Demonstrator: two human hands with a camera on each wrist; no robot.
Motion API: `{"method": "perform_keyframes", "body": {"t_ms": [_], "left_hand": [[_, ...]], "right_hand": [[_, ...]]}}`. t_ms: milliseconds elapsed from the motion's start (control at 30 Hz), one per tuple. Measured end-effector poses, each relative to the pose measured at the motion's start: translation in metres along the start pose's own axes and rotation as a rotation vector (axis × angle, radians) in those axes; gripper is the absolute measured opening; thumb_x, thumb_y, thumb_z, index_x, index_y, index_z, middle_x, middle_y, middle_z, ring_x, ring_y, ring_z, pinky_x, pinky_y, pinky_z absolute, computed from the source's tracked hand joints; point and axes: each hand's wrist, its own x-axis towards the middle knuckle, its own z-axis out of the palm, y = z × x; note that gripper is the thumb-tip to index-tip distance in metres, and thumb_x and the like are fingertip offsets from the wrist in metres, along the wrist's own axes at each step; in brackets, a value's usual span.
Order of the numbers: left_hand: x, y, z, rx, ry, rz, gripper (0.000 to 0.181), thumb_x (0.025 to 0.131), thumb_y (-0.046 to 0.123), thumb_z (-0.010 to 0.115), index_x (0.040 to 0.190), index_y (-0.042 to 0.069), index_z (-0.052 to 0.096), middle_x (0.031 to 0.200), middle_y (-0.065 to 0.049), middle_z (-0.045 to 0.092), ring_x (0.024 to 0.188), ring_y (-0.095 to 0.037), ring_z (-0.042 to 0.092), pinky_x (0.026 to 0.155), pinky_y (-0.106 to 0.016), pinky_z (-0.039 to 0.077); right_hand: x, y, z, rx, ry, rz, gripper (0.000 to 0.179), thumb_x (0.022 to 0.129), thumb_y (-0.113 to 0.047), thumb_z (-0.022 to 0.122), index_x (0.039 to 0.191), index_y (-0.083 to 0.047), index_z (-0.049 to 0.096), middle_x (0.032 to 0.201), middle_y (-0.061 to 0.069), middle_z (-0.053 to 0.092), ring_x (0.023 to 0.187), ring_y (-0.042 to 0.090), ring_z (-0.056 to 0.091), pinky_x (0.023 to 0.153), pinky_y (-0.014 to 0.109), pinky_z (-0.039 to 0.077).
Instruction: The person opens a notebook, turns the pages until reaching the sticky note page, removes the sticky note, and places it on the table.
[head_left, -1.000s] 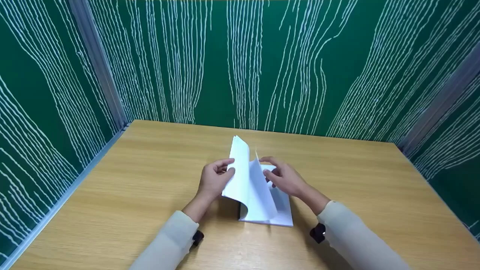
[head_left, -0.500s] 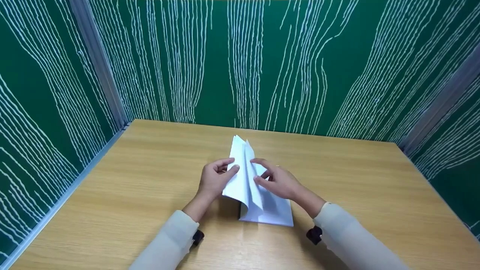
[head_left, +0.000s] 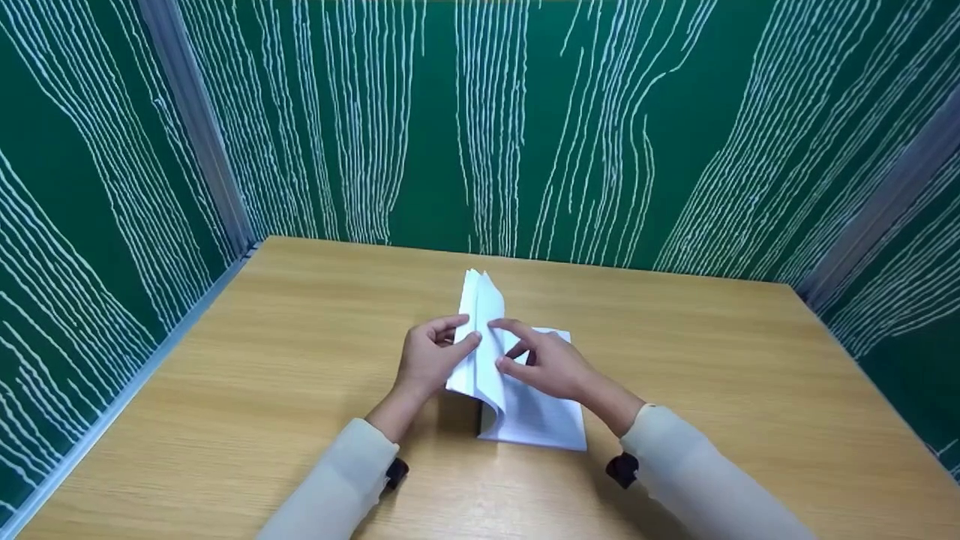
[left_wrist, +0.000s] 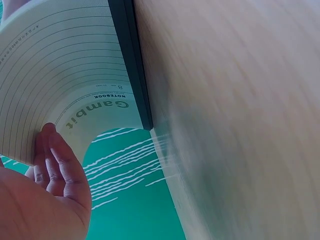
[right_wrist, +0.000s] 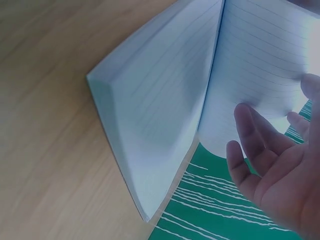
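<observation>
An open notebook (head_left: 546, 420) with ruled white pages lies in the middle of the table. Its left-hand pages (head_left: 489, 375) stand raised and curve over to the left. My left hand (head_left: 427, 358) pinches their outer edge between thumb and fingers. "Gambit" and "NOTEBOOK" are printed on the lifted page (left_wrist: 75, 65) in the left wrist view, beside a dark spine (left_wrist: 131, 60). From the right, my right hand (head_left: 553, 366) touches the raised page with spread, slightly bent fingers. The right wrist view shows its fingertips (right_wrist: 244, 111) against the ruled sheet.
The wooden table (head_left: 300, 315) extends around the notebook on all sides. Green panels (head_left: 427, 150) with white wavy lines stand behind it and at both sides. A small dark device (head_left: 622, 470) is at the right wrist, another (head_left: 396, 474) at the left.
My right hand has moved left, bringing a loose page over against the pages in my left hand. More of the notebook's right side now shows. The left hand stays nearly still.
</observation>
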Motion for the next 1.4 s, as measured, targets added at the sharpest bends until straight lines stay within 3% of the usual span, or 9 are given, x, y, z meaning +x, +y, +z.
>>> {"method": "perform_keyframes", "body": {"t_ms": [167, 367, 467, 600, 700, 833, 1100, 1400], "left_hand": [[0.001, 0.0, 0.0, 0.005, 0.007, 0.033, 0.03, 0.075, 0.022, 0.066, 0.105, 0.015, 0.064, 0.092, -0.002, 0.065, 0.078, -0.014, 0.057, 0.069, -0.023, 0.049], [0.0, 0.002, -0.001, -0.016, -0.003, 0.019, 0.03, 0.076, 0.014, 0.063, 0.105, 0.016, 0.063, 0.091, -0.003, 0.066, 0.078, -0.015, 0.057, 0.07, -0.024, 0.048], [-0.006, 0.016, -0.002, -0.009, 0.003, 0.016, 0.029, 0.077, 0.01, 0.061, 0.105, 0.012, 0.063, 0.096, -0.005, 0.066, 0.079, -0.016, 0.057, 0.071, -0.025, 0.048], [-0.004, 0.008, -0.001, 0.029, 0.033, 0.05, 0.025, 0.077, 0.01, 0.057, 0.1, 0.016, 0.065, 0.099, 0.001, 0.064, 0.082, -0.014, 0.056, 0.073, -0.024, 0.047], [0.002, -0.007, 0.001, 0.039, 0.041, 0.066, 0.022, 0.077, 0.012, 0.056, 0.094, 0.022, 0.066, 0.096, 0.007, 0.063, 0.083, -0.012, 0.055, 0.073, -0.025, 0.047], [0.0, -0.004, 0.0, 0.052, 0.036, 0.051, 0.022, 0.079, 0.013, 0.053, 0.093, 0.022, 0.067, 0.095, 0.009, 0.063, 0.084, -0.011, 0.055, 0.074, -0.025, 0.046], [0.0, -0.003, -0.001, 0.06, 0.037, 0.044, 0.022, 0.081, 0.014, 0.053, 0.093, 0.026, 0.067, 0.097, 0.011, 0.062, 0.084, -0.011, 0.053, 0.073, -0.026, 0.046], [0.002, -0.006, 0.0, 0.043, 0.031, 0.055, 0.023, 0.081, 0.013, 0.052, 0.093, 0.026, 0.066, 0.099, 0.011, 0.062, 0.087, -0.01, 0.055, 0.076, -0.025, 0.046]], "right_hand": [[0.001, -0.001, 0.001, -0.003, 0.001, -0.006, 0.053, 0.076, -0.06, 0.05, 0.124, -0.053, 0.029, 0.096, -0.008, 0.063, 0.072, 0.009, 0.056, 0.063, 0.024, 0.046], [0.003, 0.004, 0.0, -0.006, 0.033, 0.03, 0.049, 0.078, -0.052, 0.054, 0.122, -0.049, 0.034, 0.094, -0.009, 0.062, 0.07, 0.011, 0.056, 0.06, 0.024, 0.046], [0.005, 0.009, -0.001, -0.026, 0.07, 0.064, 0.042, 0.079, -0.043, 0.057, 0.119, -0.04, 0.043, 0.092, -0.01, 0.06, 0.07, 0.01, 0.055, 0.058, 0.024, 0.047], [0.007, 0.019, -0.003, -0.079, 0.133, 0.09, 0.032, 0.079, -0.035, 0.059, 0.109, -0.026, 0.055, 0.09, -0.01, 0.058, 0.078, 0.013, 0.054, 0.063, 0.026, 0.047], [0.008, 0.027, -0.005, -0.128, 0.184, 0.093, 0.026, 0.078, -0.032, 0.06, 0.103, -0.022, 0.06, 0.091, -0.008, 0.058, 0.084, 0.015, 0.053, 0.07, 0.029, 0.047], [0.008, 0.037, -0.01, -0.169, 0.242, 0.106, 0.024, 0.078, -0.031, 0.06, 0.099, -0.02, 0.061, 0.095, -0.003, 0.058, 0.087, 0.017, 0.052, 0.073, 0.033, 0.046], [0.007, 0.054, -0.016, -0.237, 0.28, 0.188, 0.035, 0.075, -0.038, 0.061, 0.105, -0.02, 0.059, 0.11, 0.005, 0.051, 0.1, 0.024, 0.043, 0.083, 0.044, 0.041], [0.006, 0.067, -0.018, -0.412, 0.214, 0.243, 0.06, 0.073, -0.055, 0.055, 0.126, -0.029, 0.043, 0.127, 0.013, 0.041, 0.109, 0.032, 0.035, 0.087, 0.056, 0.033]]}}
